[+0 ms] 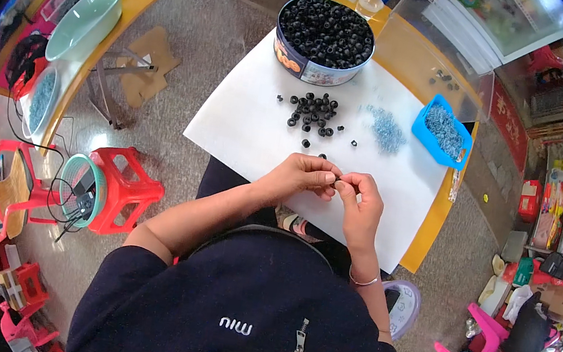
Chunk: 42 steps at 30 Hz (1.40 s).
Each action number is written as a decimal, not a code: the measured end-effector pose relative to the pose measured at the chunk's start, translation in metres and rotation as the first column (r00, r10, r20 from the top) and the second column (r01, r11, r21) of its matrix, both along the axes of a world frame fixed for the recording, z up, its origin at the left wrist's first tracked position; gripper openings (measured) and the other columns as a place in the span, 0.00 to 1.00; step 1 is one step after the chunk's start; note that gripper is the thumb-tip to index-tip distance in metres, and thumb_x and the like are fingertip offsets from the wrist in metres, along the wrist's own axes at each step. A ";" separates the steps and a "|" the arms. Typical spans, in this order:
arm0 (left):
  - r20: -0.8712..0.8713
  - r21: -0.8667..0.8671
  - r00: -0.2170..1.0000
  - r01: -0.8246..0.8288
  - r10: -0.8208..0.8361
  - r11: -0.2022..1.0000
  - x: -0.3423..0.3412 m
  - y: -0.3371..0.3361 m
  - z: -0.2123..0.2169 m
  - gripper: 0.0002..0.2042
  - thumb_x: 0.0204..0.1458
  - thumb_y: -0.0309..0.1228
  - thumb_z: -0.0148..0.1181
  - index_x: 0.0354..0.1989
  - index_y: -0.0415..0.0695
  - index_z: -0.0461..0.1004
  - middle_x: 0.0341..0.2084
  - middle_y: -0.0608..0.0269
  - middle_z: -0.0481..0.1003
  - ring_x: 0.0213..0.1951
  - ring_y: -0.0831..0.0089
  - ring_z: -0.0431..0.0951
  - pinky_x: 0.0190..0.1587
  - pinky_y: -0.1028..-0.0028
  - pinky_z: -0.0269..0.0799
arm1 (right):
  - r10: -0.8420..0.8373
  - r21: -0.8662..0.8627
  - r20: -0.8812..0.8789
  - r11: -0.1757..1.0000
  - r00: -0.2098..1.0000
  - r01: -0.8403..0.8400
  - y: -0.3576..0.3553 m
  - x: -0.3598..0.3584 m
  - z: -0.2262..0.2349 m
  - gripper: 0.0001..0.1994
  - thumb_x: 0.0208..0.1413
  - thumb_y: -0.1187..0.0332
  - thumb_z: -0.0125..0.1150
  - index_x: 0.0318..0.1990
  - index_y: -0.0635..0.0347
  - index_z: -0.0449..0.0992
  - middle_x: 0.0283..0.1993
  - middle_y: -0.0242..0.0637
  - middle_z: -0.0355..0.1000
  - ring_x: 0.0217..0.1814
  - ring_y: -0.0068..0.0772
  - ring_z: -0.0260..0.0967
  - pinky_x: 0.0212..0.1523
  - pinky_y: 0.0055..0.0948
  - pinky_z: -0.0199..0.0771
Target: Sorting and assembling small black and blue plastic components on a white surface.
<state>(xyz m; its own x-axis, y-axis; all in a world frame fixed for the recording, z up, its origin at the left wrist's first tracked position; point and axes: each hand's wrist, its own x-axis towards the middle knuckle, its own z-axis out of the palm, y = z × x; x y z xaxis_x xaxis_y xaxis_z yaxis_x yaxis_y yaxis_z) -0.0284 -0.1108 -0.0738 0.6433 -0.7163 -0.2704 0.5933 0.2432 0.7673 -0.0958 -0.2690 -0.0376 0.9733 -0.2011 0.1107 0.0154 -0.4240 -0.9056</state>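
At the near edge of the white board [232, 119], my left hand [298, 177] and my right hand [363, 213] meet fingertip to fingertip. Thumbs and forefingers are closed around a small black piece [336, 181], mostly hidden by the fingers. Just beyond them lies a loose pile of small black, ring-like plastic pieces [314, 111], with a few strays around it. To the right of this pile, tiny translucent blue pieces [388, 131] are spread out. A round tub [324, 75] full of the black pieces stands at the far side. A blue plastic basket [460, 158] holds more blue pieces.
The board lies on a yellow table [427, 240]. A clear plastic panel [417, 29] and a small clear cup [369, 4] are behind. At left are a red stool [133, 184], a green basket [102, 183] and a side table with a pale green basin [90, 23]. A pink chair [487, 349] stands right.
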 end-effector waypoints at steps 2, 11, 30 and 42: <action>-0.093 -0.059 0.996 -0.005 0.000 0.998 0.000 -0.003 0.000 0.13 0.57 0.30 0.56 0.46 0.33 0.72 0.31 0.58 0.77 0.33 0.73 0.78 0.40 0.75 0.76 | 0.027 -0.067 0.085 0.998 0.996 -0.021 0.001 0.000 -0.001 0.04 0.52 0.73 0.60 0.33 0.62 0.73 0.32 0.37 0.70 0.35 0.33 0.68 0.37 0.28 0.68; -0.171 -0.104 0.964 0.188 -0.203 0.977 0.007 0.002 -0.007 0.14 0.58 0.30 0.54 0.47 0.31 0.72 0.32 0.61 0.77 0.32 0.77 0.76 0.38 0.78 0.73 | 0.191 -0.375 0.257 0.923 0.947 -0.084 -0.003 -0.003 -0.004 0.05 0.47 0.74 0.62 0.33 0.59 0.73 0.31 0.37 0.68 0.36 0.41 0.64 0.38 0.35 0.64; 0.131 0.082 0.986 0.098 -0.108 0.992 -0.007 -0.006 0.008 0.15 0.62 0.33 0.49 0.49 0.36 0.71 0.29 0.68 0.72 0.32 0.80 0.69 0.38 0.78 0.67 | 0.164 -0.347 0.172 0.933 0.971 -0.096 -0.007 -0.004 -0.007 0.11 0.46 0.77 0.61 0.40 0.60 0.77 0.37 0.37 0.66 0.41 0.38 0.63 0.42 0.33 0.65; -0.050 -0.049 0.962 0.265 -0.267 0.963 0.005 -0.004 0.009 0.15 0.61 0.35 0.51 0.47 0.35 0.71 0.33 0.63 0.75 0.34 0.77 0.76 0.41 0.76 0.73 | 0.064 -0.344 0.301 0.938 0.951 0.046 0.001 -0.010 -0.007 0.08 0.48 0.77 0.62 0.38 0.62 0.78 0.36 0.35 0.65 0.40 0.33 0.62 0.38 0.27 0.65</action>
